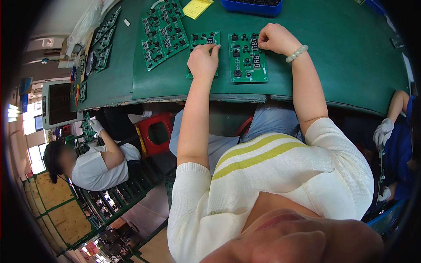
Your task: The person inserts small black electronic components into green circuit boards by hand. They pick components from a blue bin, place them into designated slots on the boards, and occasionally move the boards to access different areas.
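Note:
Two green circuit boards lie side by side on the green tabletop. My left hand (203, 62) is closed over the left circuit board (199, 38) and covers most of its middle. Its fingertips rest near the board's upper right side, and whatever they pinch is hidden. The right circuit board (248, 59) shows black buttons and two dark digit displays. At its upper right edge, beside the upper display, is my right hand (279, 39), with thumb and fingers pinched together. Anything between those fingertips is too small to make out. A pale bead bracelet (297, 53) circles my right wrist.
A larger panel of joined circuit boards (163, 35) lies to the left. Beyond are a yellow paper pad (197, 7) and a blue tray (252, 6) of small dark parts. Co-workers sit at left and right, near a red stool (157, 133).

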Motion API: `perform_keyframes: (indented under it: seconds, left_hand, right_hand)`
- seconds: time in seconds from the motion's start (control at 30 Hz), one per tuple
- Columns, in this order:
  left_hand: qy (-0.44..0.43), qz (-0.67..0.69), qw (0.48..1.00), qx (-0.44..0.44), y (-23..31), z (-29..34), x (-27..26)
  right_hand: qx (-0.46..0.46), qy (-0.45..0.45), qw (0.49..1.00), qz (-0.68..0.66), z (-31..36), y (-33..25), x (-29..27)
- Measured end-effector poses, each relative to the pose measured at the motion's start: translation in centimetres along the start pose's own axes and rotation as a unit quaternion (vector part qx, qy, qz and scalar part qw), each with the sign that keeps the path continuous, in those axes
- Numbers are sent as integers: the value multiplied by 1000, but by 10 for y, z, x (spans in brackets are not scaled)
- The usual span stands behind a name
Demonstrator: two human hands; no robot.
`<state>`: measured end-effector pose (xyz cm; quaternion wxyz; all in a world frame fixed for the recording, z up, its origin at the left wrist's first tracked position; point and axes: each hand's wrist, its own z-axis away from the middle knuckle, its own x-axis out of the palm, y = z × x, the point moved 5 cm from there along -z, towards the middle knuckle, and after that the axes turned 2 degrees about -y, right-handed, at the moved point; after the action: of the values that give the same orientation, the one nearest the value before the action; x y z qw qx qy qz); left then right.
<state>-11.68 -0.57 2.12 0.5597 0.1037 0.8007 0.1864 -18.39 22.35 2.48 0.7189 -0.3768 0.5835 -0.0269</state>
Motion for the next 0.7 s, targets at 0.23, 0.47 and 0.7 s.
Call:
perform_keyframes:
  seconds: [0.23,0.47,0.7]
  left_hand:
    - [60,-36,995,68,0,8,3]
    - [16,-88,992,90,1,4,6]
    - [-9,-85,993,77,0,3,5]
  right_hand:
    - [-35,4,999,-26,1,2,2]
    - [-17,-19,1000,-8,1,-1,1]
    - [-92,69,985,-127,-3,2,-10]
